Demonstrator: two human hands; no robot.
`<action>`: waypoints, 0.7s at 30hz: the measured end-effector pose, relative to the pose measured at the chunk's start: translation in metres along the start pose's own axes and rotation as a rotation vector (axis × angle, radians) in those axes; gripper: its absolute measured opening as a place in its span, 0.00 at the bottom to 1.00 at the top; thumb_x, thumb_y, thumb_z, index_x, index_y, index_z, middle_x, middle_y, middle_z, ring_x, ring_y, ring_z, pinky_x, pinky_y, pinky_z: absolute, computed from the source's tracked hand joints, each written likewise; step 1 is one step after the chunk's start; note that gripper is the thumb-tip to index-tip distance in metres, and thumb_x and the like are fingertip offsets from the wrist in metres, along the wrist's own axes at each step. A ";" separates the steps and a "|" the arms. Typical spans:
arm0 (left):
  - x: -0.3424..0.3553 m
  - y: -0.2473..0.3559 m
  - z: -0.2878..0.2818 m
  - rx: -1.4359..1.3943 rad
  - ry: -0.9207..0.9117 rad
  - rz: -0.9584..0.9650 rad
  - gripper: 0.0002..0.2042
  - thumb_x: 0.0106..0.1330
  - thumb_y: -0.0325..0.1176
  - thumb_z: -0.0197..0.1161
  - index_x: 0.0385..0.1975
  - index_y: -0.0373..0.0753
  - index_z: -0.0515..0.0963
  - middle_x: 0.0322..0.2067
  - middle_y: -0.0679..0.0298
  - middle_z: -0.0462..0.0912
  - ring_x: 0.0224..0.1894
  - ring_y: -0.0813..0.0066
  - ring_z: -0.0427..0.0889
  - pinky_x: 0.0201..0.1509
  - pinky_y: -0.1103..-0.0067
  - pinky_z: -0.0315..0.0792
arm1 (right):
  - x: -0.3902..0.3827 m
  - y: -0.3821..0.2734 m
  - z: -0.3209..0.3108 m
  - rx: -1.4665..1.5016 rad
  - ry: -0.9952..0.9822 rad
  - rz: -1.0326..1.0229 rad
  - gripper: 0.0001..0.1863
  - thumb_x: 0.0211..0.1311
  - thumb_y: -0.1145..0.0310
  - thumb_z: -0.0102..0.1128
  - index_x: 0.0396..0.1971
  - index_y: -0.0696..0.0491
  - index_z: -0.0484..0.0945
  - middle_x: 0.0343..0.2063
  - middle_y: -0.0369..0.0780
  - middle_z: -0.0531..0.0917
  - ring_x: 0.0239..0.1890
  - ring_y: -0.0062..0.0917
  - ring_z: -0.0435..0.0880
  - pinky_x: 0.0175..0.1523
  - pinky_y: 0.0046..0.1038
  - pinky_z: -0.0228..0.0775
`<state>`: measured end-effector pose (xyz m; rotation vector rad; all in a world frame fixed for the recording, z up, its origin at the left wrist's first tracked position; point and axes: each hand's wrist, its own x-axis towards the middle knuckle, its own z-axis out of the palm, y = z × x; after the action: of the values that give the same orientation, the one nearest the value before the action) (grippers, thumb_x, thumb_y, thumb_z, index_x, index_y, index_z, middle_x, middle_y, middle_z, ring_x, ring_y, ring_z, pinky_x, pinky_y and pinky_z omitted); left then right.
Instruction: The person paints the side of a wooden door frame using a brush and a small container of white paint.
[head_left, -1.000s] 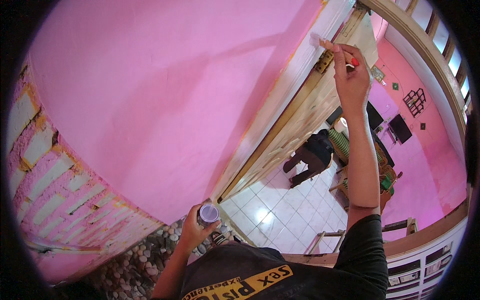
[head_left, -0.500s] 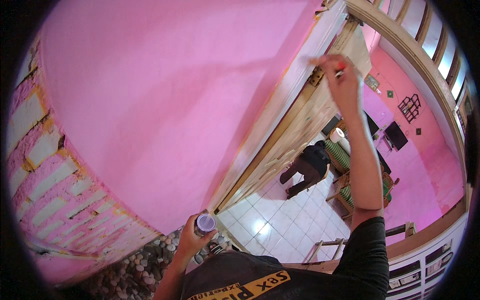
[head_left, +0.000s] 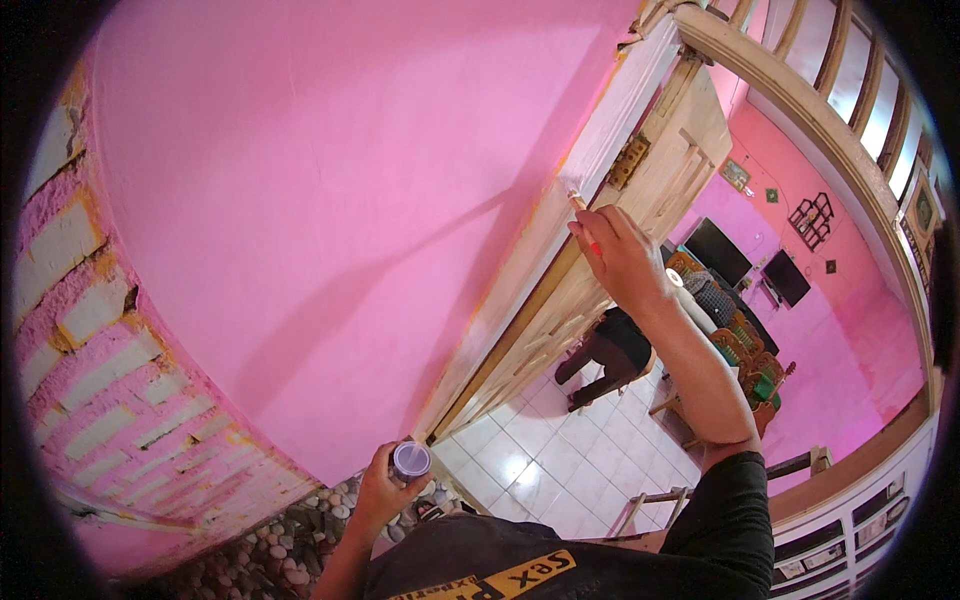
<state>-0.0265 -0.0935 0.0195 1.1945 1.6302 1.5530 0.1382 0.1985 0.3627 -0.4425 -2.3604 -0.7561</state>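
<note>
My right hand (head_left: 627, 255) grips a paintbrush (head_left: 578, 202) with a bit of red showing on its handle. The bristle end touches, or nearly touches, the whitish door frame (head_left: 612, 115), below the level of a metal hinge or lock plate (head_left: 629, 161). Low down, near the foot of the frame, my left hand (head_left: 382, 492) is wrapped round a small cup (head_left: 411, 460) holding something pale purple, likely paint. Beside the frame spreads a pink wall (head_left: 330, 200), where the shadow of my arm falls.
A wooden door (head_left: 660, 180) stands open inward. Past it, a person (head_left: 612, 345) in dark clothes bends over the white tiled floor (head_left: 530, 455). Chairs (head_left: 745, 345) and a dark screen (head_left: 718, 252) lie beyond. Pebbles (head_left: 265, 540) and pink-and-white brickwork (head_left: 110, 370) are at lower left.
My right hand has come down and left with the brush, from beside the upper frame onto its painted face. My left hand and the cup have stayed nearly still.
</note>
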 end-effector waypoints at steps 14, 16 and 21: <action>0.017 0.008 0.011 0.027 -0.006 0.100 0.33 0.53 0.42 0.81 0.54 0.34 0.71 0.44 0.54 0.83 0.47 0.63 0.84 0.51 0.70 0.77 | 0.085 0.069 -0.069 -0.090 0.530 0.005 0.08 0.67 0.68 0.63 0.43 0.53 0.80 0.37 0.43 0.79 0.37 0.39 0.83 0.39 0.36 0.77; 0.019 0.017 0.010 0.027 -0.006 0.098 0.33 0.53 0.41 0.81 0.54 0.34 0.71 0.44 0.54 0.83 0.47 0.63 0.84 0.50 0.70 0.77 | 0.072 0.062 -0.050 -0.131 0.422 0.006 0.09 0.66 0.70 0.62 0.44 0.54 0.80 0.38 0.44 0.79 0.38 0.40 0.83 0.41 0.37 0.77; 0.020 0.025 0.011 -0.022 0.023 0.063 0.32 0.54 0.39 0.80 0.54 0.34 0.71 0.45 0.54 0.82 0.48 0.62 0.84 0.52 0.70 0.77 | -0.005 0.010 0.007 0.099 0.153 -0.050 0.10 0.67 0.64 0.62 0.41 0.53 0.79 0.31 0.41 0.75 0.32 0.37 0.81 0.32 0.38 0.76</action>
<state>-0.0200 -0.0730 0.0452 1.2313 1.5996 1.6246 0.1434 0.2102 0.3593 -0.2742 -2.2613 -0.6675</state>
